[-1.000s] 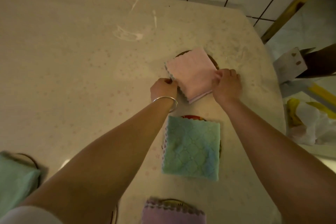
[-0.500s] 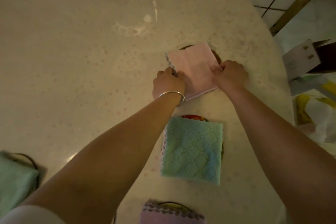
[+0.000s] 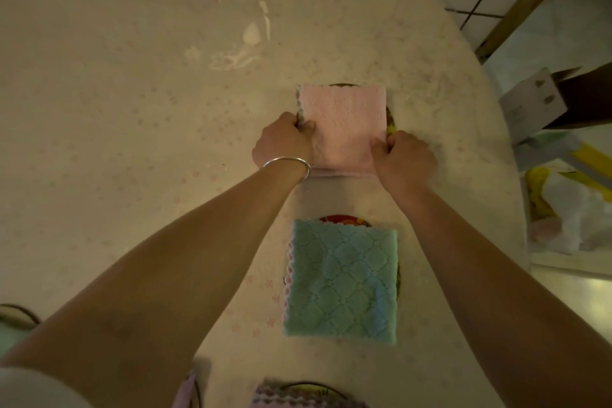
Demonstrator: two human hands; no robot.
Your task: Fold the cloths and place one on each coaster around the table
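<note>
The pink cloth has turned square on its coaster, both hands pinching its sides. The green cloth is placed; others, seemingly, too.

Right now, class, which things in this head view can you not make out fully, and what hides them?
- Coaster under the pink cloth: mostly covered; only slivers show.
- Coaster under the green cloth: only its rim shows.
- Purple cloth: cut off by the bottom edge.
- Left hand fingers: tips tucked under the pink cloth's edge.
</note>
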